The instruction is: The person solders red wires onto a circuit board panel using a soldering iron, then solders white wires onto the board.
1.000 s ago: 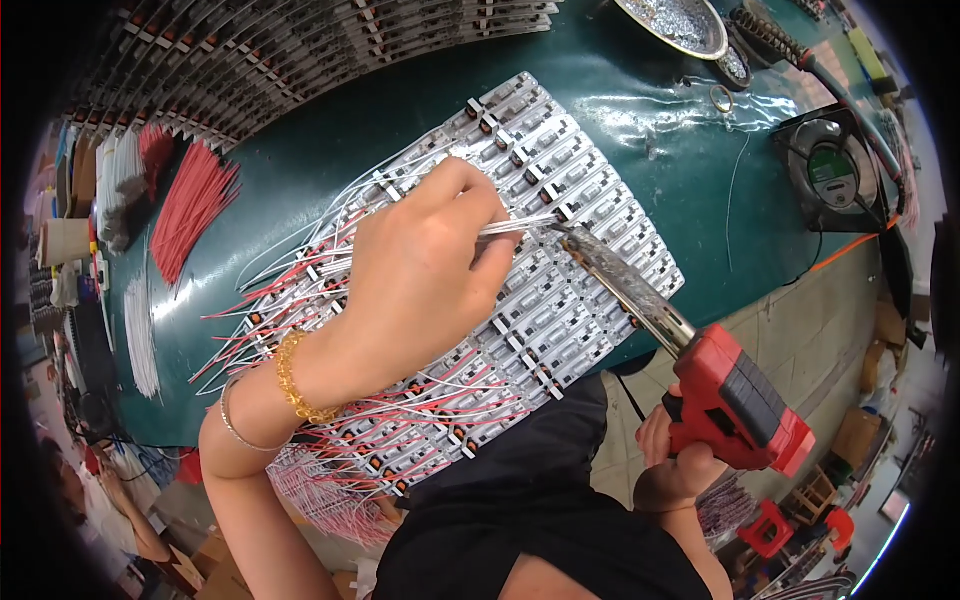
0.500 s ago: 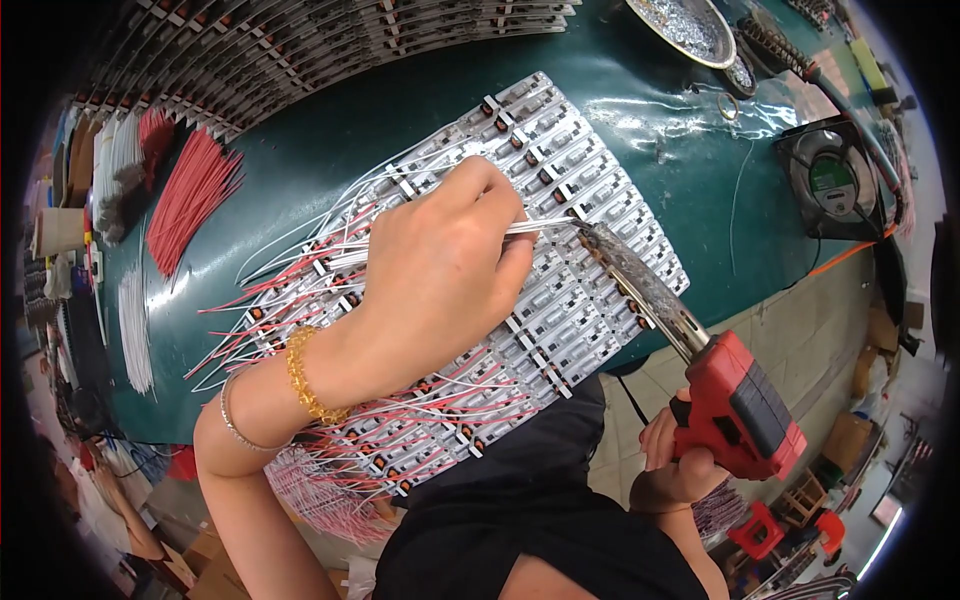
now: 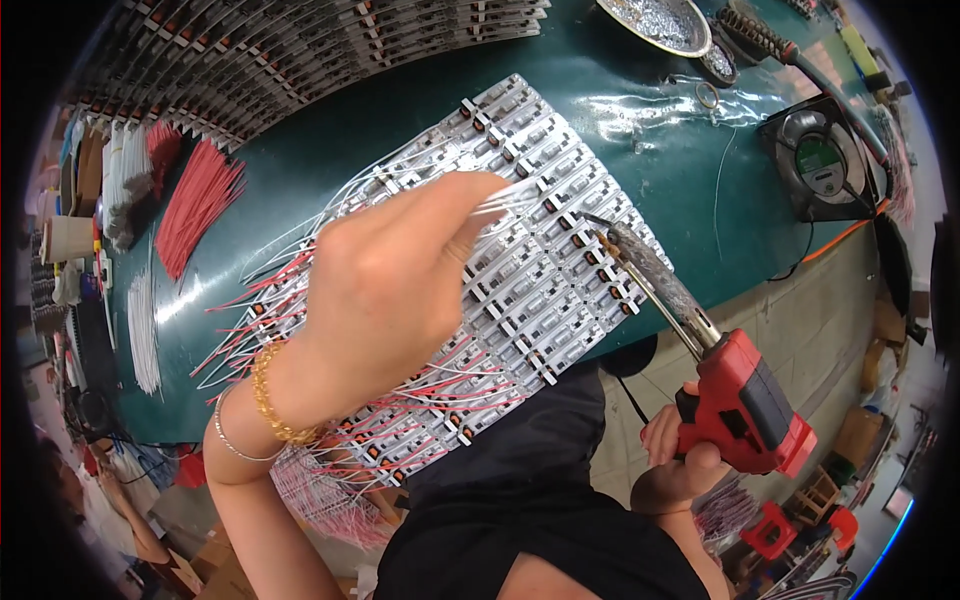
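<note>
My left hand (image 3: 390,275) pinches a small bundle of white wires (image 3: 512,197), whose tips stick out past the fingers over a panel of grey modules (image 3: 535,300). Rows of small parts with black and orange pieces make up this panel. Red and white wires (image 3: 450,390) trail from its left and near parts. In my right hand (image 3: 680,450) is a red and black soldering gun (image 3: 745,405). Its dark tip (image 3: 600,225) points up and left, above the panel's right side and apart from the white wire ends.
Red wires (image 3: 200,200) and white wires (image 3: 143,330) lie in bundles at the table's left. More module panels (image 3: 300,60) stand at the back. A metal dish (image 3: 660,22) holds shiny bits at the far right, near a black fan (image 3: 822,160). Another person's arm (image 3: 135,515) shows lower left.
My left hand has shifted left with the white wires, so their ends have parted from the soldering gun's tip. The gun has moved slightly right, and the view has shifted a little.
</note>
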Tool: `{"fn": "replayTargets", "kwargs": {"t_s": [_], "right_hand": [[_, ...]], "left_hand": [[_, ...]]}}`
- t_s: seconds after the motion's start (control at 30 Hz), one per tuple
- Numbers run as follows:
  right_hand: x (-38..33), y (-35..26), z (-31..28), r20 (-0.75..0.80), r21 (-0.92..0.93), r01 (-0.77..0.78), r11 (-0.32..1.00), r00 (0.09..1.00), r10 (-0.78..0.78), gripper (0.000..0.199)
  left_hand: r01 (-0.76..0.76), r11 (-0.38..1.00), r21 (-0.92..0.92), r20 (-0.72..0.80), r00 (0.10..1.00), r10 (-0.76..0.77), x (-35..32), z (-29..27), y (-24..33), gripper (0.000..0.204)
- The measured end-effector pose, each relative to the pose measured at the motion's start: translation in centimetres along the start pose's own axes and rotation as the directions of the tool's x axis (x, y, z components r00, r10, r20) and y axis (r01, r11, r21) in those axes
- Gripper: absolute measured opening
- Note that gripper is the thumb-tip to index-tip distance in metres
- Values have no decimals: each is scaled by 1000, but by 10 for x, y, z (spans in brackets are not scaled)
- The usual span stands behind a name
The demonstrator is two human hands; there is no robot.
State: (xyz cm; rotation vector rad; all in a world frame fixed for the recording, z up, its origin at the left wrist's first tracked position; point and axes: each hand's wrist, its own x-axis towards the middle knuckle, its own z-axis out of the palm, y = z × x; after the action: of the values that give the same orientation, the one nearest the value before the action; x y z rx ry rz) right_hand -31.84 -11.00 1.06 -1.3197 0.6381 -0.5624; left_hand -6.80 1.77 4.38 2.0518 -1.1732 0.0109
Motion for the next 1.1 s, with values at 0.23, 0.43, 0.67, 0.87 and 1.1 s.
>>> {"fn": "replayTargets", "kwargs": {"t_s": [0.23,0.43,0.67,0.87,1.1], "right_hand": [[-4,-2,5,-25,-48,2,999,1000,-3,83],[-5,2,-1,64,-65,-84,994,994,88,83],[-18,26,-35,78,-297,60,953,996,-39,77],[-7,0,1,60,-76,-132,988,989,137,74],[-13,16,-18,71,-170,-47,984,996,60,82]], "left_hand": [[198,980,-37,147,971,-190,-5,26,-4,4],[182,983,0,85,980,-182,-9,35,-6,7],[159,987,14,98,982,-160,-8,34,-6,6],[121,991,57,61,990,-124,-10,39,-6,7],[97,993,71,36,994,-100,-10,40,-5,7]]}}
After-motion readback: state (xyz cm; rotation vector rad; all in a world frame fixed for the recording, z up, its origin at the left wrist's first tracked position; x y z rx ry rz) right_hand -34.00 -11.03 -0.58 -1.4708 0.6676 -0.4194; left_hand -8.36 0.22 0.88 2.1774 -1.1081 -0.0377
